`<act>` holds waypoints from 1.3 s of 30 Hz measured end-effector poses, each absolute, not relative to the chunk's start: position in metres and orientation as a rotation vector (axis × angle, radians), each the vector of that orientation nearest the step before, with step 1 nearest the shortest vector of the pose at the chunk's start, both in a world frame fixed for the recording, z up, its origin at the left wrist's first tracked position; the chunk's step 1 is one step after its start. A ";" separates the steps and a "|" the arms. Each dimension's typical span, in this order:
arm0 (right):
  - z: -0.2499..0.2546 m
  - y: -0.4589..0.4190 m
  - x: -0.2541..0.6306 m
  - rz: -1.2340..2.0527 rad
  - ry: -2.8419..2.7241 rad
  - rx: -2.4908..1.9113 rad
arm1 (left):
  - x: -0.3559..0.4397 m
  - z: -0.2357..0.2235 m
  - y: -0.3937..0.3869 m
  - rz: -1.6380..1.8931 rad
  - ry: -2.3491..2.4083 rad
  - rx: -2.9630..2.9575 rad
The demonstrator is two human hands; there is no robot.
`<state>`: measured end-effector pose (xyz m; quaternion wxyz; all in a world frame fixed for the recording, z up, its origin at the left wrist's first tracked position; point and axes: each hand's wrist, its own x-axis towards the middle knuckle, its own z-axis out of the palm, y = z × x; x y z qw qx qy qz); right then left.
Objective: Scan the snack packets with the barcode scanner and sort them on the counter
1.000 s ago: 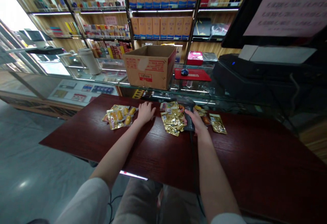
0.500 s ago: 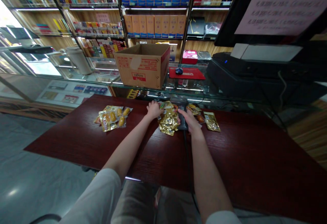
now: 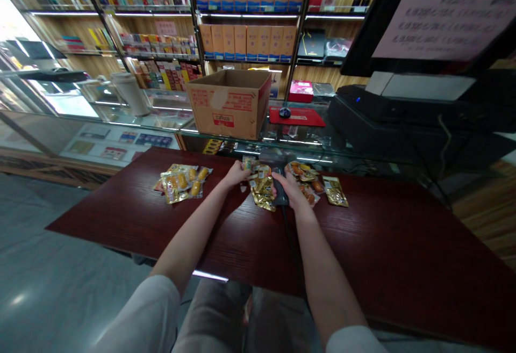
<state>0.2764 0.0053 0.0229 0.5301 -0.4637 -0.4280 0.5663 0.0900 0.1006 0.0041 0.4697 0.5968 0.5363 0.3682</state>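
My right hand point(image 3: 291, 187) is wrapped round the handle of a black barcode scanner point(image 3: 281, 194), whose cable runs down over the table's front edge. With closed fingers, my left hand point(image 3: 234, 174) grips a small snack packet point(image 3: 247, 161) by its edge, just left of the scanner. Between the hands lies a heap of gold snack packets point(image 3: 263, 192). Right of the scanner are clear-fronted packets with brown pieces point(image 3: 310, 194) and a single gold packet point(image 3: 335, 192). Another pile of packets with yellow pieces point(image 3: 181, 182) sits to the left.
The dark red wooden table point(image 3: 374, 256) meets a glass counter at the back. On the counter stand an open cardboard box point(image 3: 226, 111), a red mat point(image 3: 302, 117) with a mouse point(image 3: 284, 112), and a black machine point(image 3: 403, 122). A monitor back with a paper sheet point(image 3: 435, 14) overhangs the right.
My left hand has shifted slightly left, pulling a packet at the heap's edge. The scanner in my right hand has moved a little left, uncovering more of the packets on its right.
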 end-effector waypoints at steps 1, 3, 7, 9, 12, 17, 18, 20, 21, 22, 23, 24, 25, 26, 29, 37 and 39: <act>0.022 0.006 0.273 1.374 -1.020 -1.094 | 0.081 0.004 0.098 0.942 1.180 1.328; 0.021 0.005 0.265 1.414 -1.027 -1.061 | 0.058 0.006 0.093 1.027 0.992 1.139; 0.020 0.002 0.245 1.470 -1.099 -1.027 | 0.014 0.012 0.086 1.140 0.953 0.941; 0.019 -0.002 0.234 1.511 -1.140 -1.015 | 0.001 0.014 0.086 1.165 0.971 0.925; 0.015 -0.006 0.218 1.523 -1.162 -0.990 | -0.009 0.015 0.089 1.223 0.983 0.893; 0.007 -0.007 0.203 1.494 -1.176 -0.981 | -0.012 0.013 0.090 1.270 0.990 0.836; 0.006 -0.007 0.201 1.491 -1.171 -0.980 | -0.012 0.013 0.090 1.270 0.991 0.843; 0.005 -0.007 0.199 1.488 -1.162 -0.973 | -0.013 0.012 0.090 1.262 1.010 0.871; 0.005 -0.007 0.199 1.486 -1.160 -0.969 | -0.013 0.011 0.090 1.251 1.031 0.891; 0.005 -0.006 0.199 1.485 -1.164 -0.969 | -0.012 0.011 0.091 1.236 1.058 0.912; 0.005 -0.006 0.199 1.482 -1.173 -0.974 | -0.012 0.010 0.091 1.216 1.085 0.934; 0.005 -0.007 0.199 1.479 -1.185 -0.983 | -0.011 0.010 0.092 1.195 1.107 0.956; 0.005 -0.006 0.200 1.477 -1.198 -0.996 | -0.010 0.009 0.093 1.176 1.123 0.979; 0.005 -0.006 0.201 1.478 -1.211 -1.009 | -0.009 0.009 0.093 1.160 1.135 1.004; 0.005 -0.006 0.205 1.487 -1.237 -1.036 | -0.005 0.009 0.094 1.195 1.197 1.111; 0.007 0.001 0.221 1.475 -1.144 -1.038 | -0.006 0.022 0.075 0.979 2.008 2.021; 0.010 0.003 0.230 1.455 -1.109 -1.051 | -0.008 0.023 0.069 0.784 2.206 2.141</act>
